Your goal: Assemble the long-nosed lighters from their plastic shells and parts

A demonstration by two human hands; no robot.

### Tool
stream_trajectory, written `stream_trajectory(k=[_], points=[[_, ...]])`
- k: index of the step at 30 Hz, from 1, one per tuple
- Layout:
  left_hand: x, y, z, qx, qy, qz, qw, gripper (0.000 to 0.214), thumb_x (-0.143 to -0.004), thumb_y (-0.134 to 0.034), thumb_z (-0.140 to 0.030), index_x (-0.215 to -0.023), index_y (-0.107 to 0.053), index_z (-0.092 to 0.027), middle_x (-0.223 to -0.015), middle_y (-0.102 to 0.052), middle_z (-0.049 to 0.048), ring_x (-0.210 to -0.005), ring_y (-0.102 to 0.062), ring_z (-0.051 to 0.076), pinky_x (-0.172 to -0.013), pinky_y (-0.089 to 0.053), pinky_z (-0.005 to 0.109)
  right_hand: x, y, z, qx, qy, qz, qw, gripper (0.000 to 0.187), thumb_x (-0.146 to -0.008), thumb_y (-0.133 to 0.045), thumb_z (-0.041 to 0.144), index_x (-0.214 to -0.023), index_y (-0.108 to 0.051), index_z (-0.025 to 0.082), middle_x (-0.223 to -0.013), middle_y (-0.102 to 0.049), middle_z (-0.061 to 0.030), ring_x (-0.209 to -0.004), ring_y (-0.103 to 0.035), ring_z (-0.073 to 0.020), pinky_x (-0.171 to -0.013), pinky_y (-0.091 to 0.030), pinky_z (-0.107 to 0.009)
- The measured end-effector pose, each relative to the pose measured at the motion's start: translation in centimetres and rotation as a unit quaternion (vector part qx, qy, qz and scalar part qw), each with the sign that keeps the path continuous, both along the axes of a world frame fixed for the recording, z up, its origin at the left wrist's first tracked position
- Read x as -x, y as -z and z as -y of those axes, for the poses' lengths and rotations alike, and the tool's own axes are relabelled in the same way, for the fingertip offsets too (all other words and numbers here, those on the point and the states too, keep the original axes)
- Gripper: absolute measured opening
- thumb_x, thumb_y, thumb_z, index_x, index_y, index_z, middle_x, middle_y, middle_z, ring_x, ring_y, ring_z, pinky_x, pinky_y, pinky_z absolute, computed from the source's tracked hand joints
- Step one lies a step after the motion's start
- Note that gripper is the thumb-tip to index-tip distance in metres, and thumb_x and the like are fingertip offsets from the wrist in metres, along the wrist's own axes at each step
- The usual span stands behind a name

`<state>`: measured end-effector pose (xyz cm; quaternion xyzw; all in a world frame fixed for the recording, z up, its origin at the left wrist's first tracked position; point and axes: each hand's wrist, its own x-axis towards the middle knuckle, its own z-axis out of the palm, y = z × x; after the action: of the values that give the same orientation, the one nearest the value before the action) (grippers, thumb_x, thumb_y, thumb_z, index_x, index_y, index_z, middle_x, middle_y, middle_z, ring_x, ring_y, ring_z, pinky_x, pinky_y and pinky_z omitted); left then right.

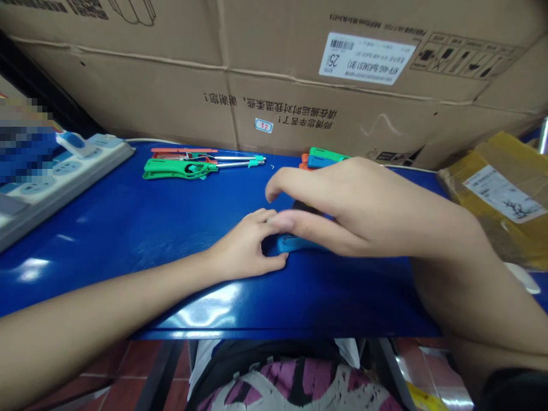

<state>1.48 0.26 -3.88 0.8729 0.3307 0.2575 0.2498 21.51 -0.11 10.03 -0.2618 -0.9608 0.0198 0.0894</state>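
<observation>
My left hand [248,248] rests on the blue table [128,228] with its fingers curled round the end of a blue lighter handle [295,244]. My right hand [342,205] hovers over the same blue handle, thumb and fingers pinched onto it, hiding most of it. Behind, a green long-nozzle lighter [180,169] and an orange one [184,152] lie side by side with metal nozzles pointing right. A short stack of green, blue and orange lighter handles [323,157] sits behind my right hand.
Large cardboard boxes [274,74] wall off the back of the table. A white power strip [64,171] lies at the left edge. A yellow padded parcel [500,194] sits at the right. The table's front edge runs just above my lap.
</observation>
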Motion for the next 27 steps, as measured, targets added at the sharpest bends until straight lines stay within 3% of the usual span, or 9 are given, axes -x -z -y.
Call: stream_trajectory(k=[4, 7, 10, 17, 21, 23, 27], points=[[-0.1, -0.1, 0.0, 0.022, 0.015, 0.015, 1.000, 0.027, -0.085, -0.069, -0.033, -0.107, -0.067, -0.018, -0.111, -0.066, 0.0090, -0.108, -0.063, 0.028, -0.096, -0.053, 0.045, 0.1, 0.1, 0.5, 0.010, -0.030, -0.002, 1.000, 0.036, -0.100, -0.037, 0.025, -0.133, -0.050, 0.016, -0.116, -0.065, -0.0081, -0.085, -0.059, -0.0177, -0.067, -0.040, -0.029], [-0.1, -0.2, 0.1, 0.000, 0.014, 0.022, 1.000, 0.026, -0.087, -0.068, -0.035, -0.107, -0.068, -0.018, -0.114, -0.069, 0.0093, -0.110, -0.063, 0.029, -0.096, -0.052, 0.045, 0.1, 0.3, 0.2, -0.028, 0.004, 0.013, 1.000, 0.031, -0.104, -0.037, 0.032, -0.125, -0.057, 0.019, -0.097, -0.067, -0.0033, -0.072, -0.056, -0.0159, -0.062, -0.036, -0.029], [-0.1, -0.1, 0.1, -0.016, 0.007, 0.013, 1.000, 0.027, -0.088, -0.068, -0.038, -0.106, -0.069, -0.018, -0.106, -0.070, 0.0077, -0.106, -0.065, 0.029, -0.094, -0.053, 0.045, 0.0, 0.4, -0.4, -0.064, 0.017, 0.021, 0.998, 0.040, -0.106, -0.036, 0.049, -0.105, -0.063, 0.020, -0.071, -0.059, 0.0016, -0.056, -0.047, -0.0139, -0.056, -0.029, -0.028], [0.0, 0.0, 0.0, 0.000, 0.016, 0.020, 1.000, 0.026, -0.086, -0.071, -0.032, -0.108, -0.070, -0.018, -0.110, -0.071, 0.0074, -0.105, -0.065, 0.027, -0.095, -0.052, 0.044, -0.6, 0.5, -0.6, 0.000, -0.031, 0.001, 1.000, 0.028, -0.101, -0.035, 0.026, -0.117, -0.057, 0.018, -0.096, -0.068, -0.0043, -0.071, -0.055, -0.0159, -0.060, -0.031, -0.027], [-0.1, 0.1, 0.1, -0.013, -0.004, 0.013, 1.000, 0.027, -0.086, -0.071, -0.036, -0.105, -0.070, -0.017, -0.104, -0.070, 0.0074, -0.101, -0.065, 0.027, -0.092, -0.053, 0.043, -0.5, 0.7, -1.0, -0.057, 0.009, 0.001, 0.998, 0.031, -0.102, -0.043, 0.044, -0.102, -0.063, 0.019, -0.068, -0.060, 0.0014, -0.055, -0.047, -0.0134, -0.056, -0.027, -0.027], [-0.1, 0.1, 0.1, -0.020, -0.005, 0.011, 1.000, 0.027, -0.085, -0.071, -0.036, -0.105, -0.071, -0.017, -0.100, -0.069, 0.0064, -0.097, -0.064, 0.026, -0.088, -0.053, 0.041, -0.5, 0.8, -1.1, -0.068, 0.021, 0.005, 0.997, 0.038, -0.102, -0.043, 0.050, -0.100, -0.064, 0.019, -0.063, -0.057, 0.0023, -0.051, -0.045, -0.0127, -0.055, -0.026, -0.027], [0.0, 0.0, 0.0, -0.012, 0.017, 0.014, 1.000, 0.029, -0.086, -0.071, -0.033, -0.111, -0.071, -0.019, -0.107, -0.070, 0.0072, -0.100, -0.064, 0.025, -0.095, -0.051, 0.043, -0.8, 0.7, -1.3, -0.046, -0.017, -0.003, 0.999, 0.038, -0.105, -0.032, 0.038, -0.120, -0.058, 0.017, -0.097, -0.070, -0.0058, -0.069, -0.058, -0.0165, -0.059, -0.033, -0.028]])
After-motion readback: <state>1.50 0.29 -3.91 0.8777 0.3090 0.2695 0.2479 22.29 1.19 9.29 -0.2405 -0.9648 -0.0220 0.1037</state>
